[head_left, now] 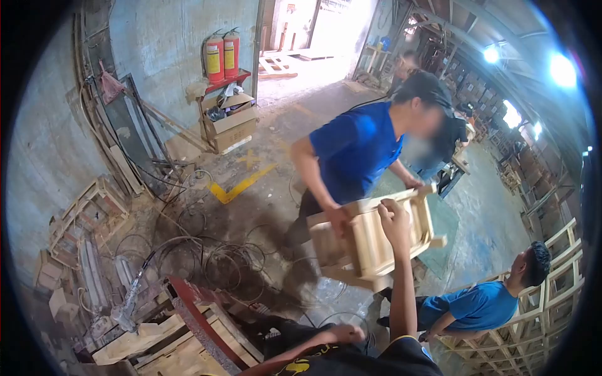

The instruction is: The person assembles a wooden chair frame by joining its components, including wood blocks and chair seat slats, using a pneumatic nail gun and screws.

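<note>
Closest to the camera, at six o'clock, a black shirt with a yellow print (300,366) is seen, with both forearms extended from it. The right hand (394,219) is raised between three and four o'clock, in front of a pale slatted wooden frame (365,241). Its fingers are bent inward; whether they are clamped on the frame's upper edge cannot be told. The left hand (346,333) is held low, between five and six o'clock, with its fingers partly curled; whether anything is held in them cannot be told.

The wooden frame is tilted at four o'clock and is held on two sides by a capped person in a blue shirt (357,147). At four o'clock, farther out, another person (476,307) is seen beside a wooden lattice (558,297).

Wooden pieces (141,338) and a dark red curved panel (204,323) are placed at seven o'clock. Coiled hoses (229,266) are spread on the floor between seven and eight. A yellow floor marking (241,183) is seen at nine, an open cardboard box (233,128) between ten and eleven, and two red fire extinguishers (222,57) at eleven.
</note>
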